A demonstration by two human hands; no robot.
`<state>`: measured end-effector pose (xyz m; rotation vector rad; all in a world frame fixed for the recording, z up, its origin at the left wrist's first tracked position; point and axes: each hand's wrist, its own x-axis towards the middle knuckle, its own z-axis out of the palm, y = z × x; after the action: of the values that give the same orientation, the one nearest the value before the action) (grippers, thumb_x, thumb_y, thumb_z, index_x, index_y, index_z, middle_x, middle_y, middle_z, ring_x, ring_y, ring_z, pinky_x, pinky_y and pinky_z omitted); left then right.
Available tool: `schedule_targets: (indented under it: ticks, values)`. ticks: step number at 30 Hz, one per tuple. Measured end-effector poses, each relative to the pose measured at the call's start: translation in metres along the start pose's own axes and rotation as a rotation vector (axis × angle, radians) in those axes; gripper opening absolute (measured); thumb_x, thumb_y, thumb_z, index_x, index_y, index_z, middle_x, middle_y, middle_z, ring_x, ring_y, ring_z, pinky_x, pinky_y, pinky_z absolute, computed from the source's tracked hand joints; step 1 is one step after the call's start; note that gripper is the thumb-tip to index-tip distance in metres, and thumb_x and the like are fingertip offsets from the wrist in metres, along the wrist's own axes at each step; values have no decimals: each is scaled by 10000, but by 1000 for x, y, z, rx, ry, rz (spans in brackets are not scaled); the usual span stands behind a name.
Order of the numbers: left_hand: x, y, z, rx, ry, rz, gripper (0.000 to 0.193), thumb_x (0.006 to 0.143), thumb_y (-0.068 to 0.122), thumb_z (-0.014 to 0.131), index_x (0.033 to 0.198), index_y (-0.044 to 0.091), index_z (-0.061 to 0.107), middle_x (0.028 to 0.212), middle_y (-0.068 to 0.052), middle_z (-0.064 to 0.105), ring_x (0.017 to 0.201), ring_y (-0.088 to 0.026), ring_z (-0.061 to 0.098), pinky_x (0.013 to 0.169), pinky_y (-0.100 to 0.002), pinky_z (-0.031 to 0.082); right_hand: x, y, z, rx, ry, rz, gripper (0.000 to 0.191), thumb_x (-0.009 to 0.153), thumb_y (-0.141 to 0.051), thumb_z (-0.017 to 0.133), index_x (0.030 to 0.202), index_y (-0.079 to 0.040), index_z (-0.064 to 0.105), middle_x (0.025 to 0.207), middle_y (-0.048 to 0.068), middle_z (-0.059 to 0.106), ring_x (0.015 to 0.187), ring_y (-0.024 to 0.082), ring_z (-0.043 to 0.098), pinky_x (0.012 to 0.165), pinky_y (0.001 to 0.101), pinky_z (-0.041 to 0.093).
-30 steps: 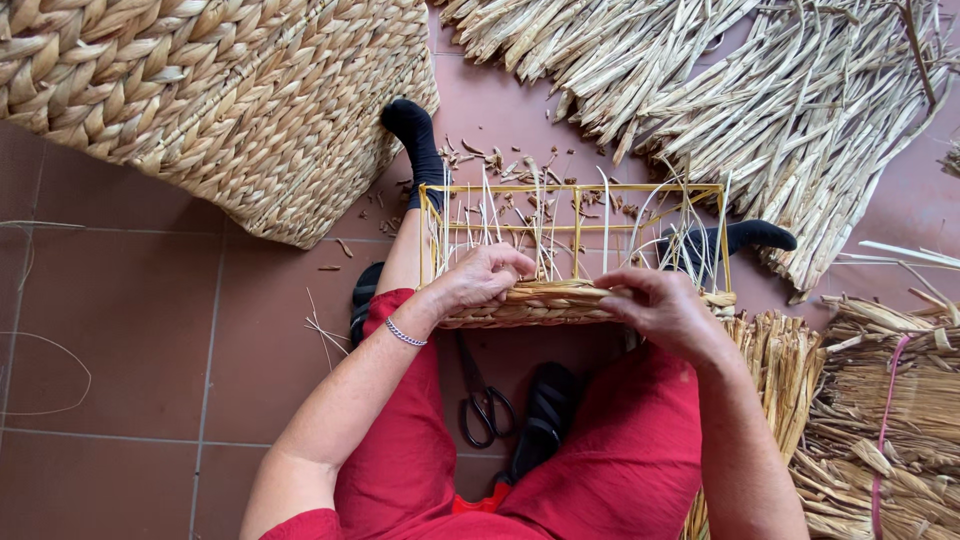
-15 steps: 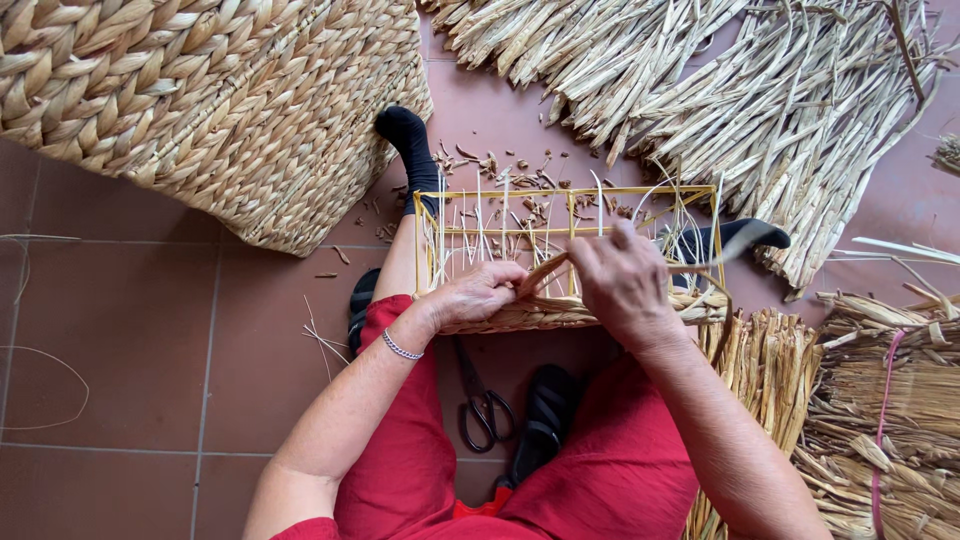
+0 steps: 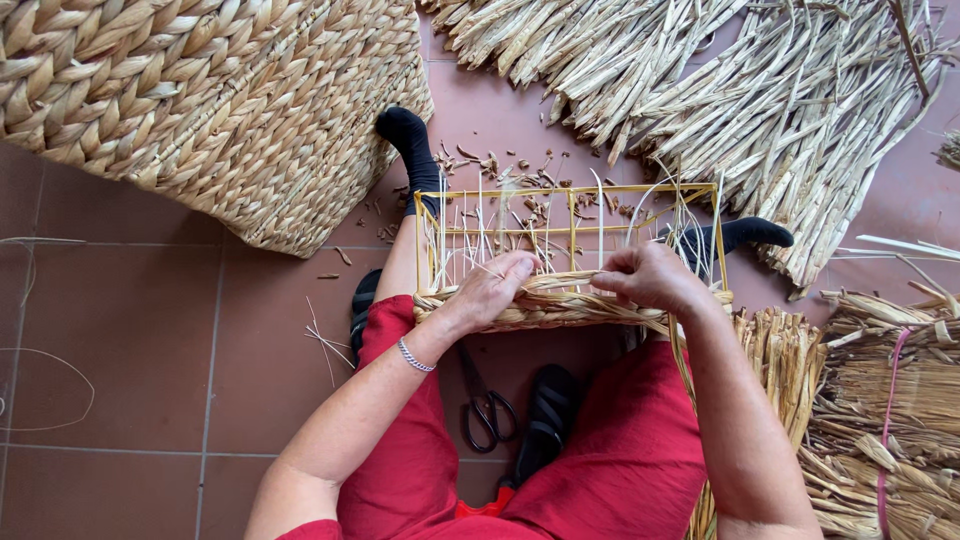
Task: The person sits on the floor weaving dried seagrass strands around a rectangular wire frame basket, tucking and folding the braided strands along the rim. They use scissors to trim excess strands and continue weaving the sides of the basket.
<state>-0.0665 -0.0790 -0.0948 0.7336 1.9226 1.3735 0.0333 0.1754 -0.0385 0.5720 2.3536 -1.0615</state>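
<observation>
Basket frame with its first woven rows, held between the weaver's legs

Head view: a yellow wire basket frame [image 3: 570,235] sits on the tiled floor [image 3: 130,330] between the person's legs, steadied by feet in black socks [image 3: 415,150]. Pale upright strands rise inside the frame. A braided band of straw [image 3: 545,305] wraps only the near lower edge; the wire above it is bare, so most of the weaving appears yet to be done. The left hand [image 3: 495,290] presses down on the band, fingers curled over it. The right hand [image 3: 650,278] pinches a straw strand just beside the band. Black scissors [image 3: 487,410] and a black sandal [image 3: 545,415] lie on the floor between the red-clad thighs. A large finished woven basket [image 3: 200,100] stands at upper left; bundles of dried straw [image 3: 740,90] lie at upper right and right.
</observation>
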Motion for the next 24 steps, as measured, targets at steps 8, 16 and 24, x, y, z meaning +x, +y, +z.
schedule_targets:
  ticks: [8, 16, 24]
  values:
    - [-30, 16, 7, 382, 224, 471, 166, 919, 89, 748, 1063, 88, 666, 1055, -78, 653, 923, -256, 705, 766, -379, 585, 2, -37, 38, -253, 119, -259, 267, 966, -392, 702, 1013, -143, 786, 822, 148, 756, 815, 351, 723, 758, 457, 531]
    - [-38, 0, 2, 510, 129, 682, 156, 887, -30, 702, 957, 38, 579, 1060, -88, 651, 913, -272, 709, 737, -366, 594, 30, -28, 79, -354, 429, -345, 333, 795, -381, 815, 809, -76, 682, 754, 158, 714, 732, 364, 707, 645, 489, 536]
    - [-1, -21, 11, 381, 140, 190, 138, 964, 140, 655, 994, 21, 593, 787, -158, 701, 734, -363, 715, 702, -451, 555, -1, -15, 86, -277, 439, -283, 375, 863, -435, 776, 785, -80, 685, 632, 182, 671, 631, 400, 680, 608, 520, 527]
